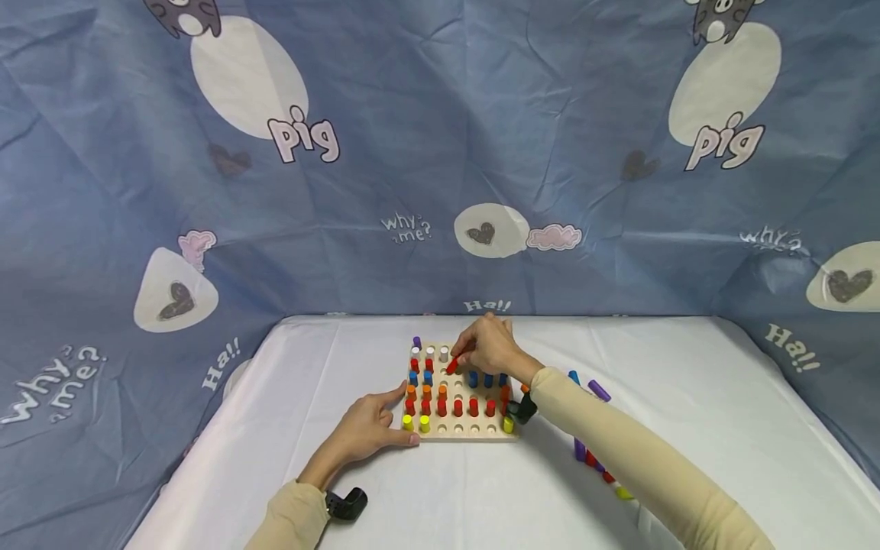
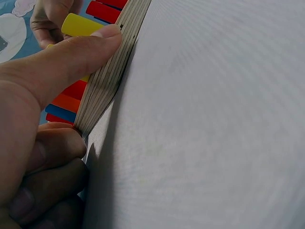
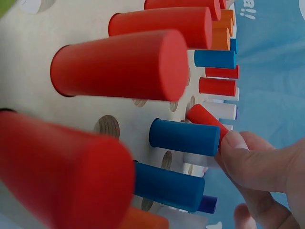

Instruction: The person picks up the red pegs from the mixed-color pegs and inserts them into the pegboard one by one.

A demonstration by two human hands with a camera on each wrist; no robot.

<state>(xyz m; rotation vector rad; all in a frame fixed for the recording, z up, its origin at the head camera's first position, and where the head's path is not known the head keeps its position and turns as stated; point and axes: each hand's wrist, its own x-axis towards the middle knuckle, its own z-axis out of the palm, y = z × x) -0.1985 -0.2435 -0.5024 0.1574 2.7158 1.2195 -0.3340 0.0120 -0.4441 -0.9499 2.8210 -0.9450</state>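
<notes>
A wooden pegboard (image 1: 467, 438) lies on the table with rows of coloured pegs standing in its holes. My left hand (image 1: 367, 424) holds its near left corner. In the left wrist view the thumb presses on the board's layered edge (image 2: 107, 71), beside a yellow peg (image 2: 81, 25). Over the board's back half, my right hand (image 1: 491, 344) pinches a red peg (image 1: 451, 366) between thumb and fingers. That peg leans at a slant, its lower end close to the board; whether it is in a hole I cannot tell. Blue pegs (image 3: 185, 137) stand near it in the right wrist view.
Loose pegs lie on the white cloth to the right, among them a purple peg (image 1: 599, 390) and a yellow peg (image 1: 624, 493), partly behind the right sleeve (image 1: 619, 435). A blue printed curtain (image 1: 412, 153) hangs behind the table.
</notes>
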